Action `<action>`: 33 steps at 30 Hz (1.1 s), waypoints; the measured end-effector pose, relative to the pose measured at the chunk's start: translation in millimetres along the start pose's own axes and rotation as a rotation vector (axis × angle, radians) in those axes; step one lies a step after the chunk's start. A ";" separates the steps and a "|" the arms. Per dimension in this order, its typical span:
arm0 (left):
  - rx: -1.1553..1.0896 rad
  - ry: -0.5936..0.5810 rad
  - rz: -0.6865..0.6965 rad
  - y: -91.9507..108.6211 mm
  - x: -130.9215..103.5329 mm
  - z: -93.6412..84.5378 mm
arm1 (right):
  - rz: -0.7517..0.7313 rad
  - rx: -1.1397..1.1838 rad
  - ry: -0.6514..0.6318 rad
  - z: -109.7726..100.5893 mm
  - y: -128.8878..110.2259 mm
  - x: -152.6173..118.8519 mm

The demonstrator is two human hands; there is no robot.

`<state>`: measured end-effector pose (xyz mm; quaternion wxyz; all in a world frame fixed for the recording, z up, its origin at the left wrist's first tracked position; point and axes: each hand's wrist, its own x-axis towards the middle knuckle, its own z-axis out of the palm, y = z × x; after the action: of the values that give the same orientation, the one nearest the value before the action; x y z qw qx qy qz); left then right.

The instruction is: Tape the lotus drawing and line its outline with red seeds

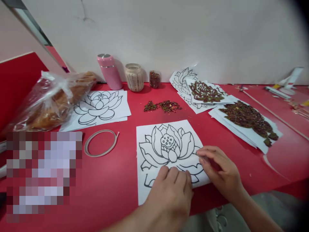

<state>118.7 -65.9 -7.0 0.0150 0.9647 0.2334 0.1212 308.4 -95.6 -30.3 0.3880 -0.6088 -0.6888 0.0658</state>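
Note:
A white sheet with a black-outlined lotus drawing (155, 158) lies on the red table in front of me. My left hand (172, 190) rests on its lower part, fingers bent and close together, the fingertips and thumb hidden. There the printed lines look broken, as if the surface is lifted or creased. At the sheet's right edge is my right hand (220, 170), with thumb and forefinger tips close together at the paper and the other fingers curled. Above the sheet, small piles of green beans (150, 106) and dark red beans (170, 106) lie on the table.
Back row: pink flask (111, 72), ribbed jar (134, 77), small bean jar (154, 79). Left: bread-like bag (60, 100), lotus sheets (120, 106), coiled strip (88, 148), blurred-out patch (48, 174). Right: bean-covered pictures (248, 119), thin stick (272, 111), glue-like tubes (277, 91).

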 end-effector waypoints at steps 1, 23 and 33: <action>-0.034 -0.042 -0.008 2.8 6.5 2.4 | 0.007 -0.016 0.007 -1.3 1.6 -1.1; -0.090 0.039 0.004 -18.3 0.8 21.0 | 0.223 -0.401 -0.254 26.4 -3.1 31.5; -0.107 -0.047 -0.023 -20.5 3.7 21.9 | 0.191 -0.342 -0.307 14.2 3.6 22.0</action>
<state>118.0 -45.4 -29.1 0.0733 0.9623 0.2374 0.1106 303.4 -69.7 -32.1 0.1619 -0.7108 -0.6803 0.0763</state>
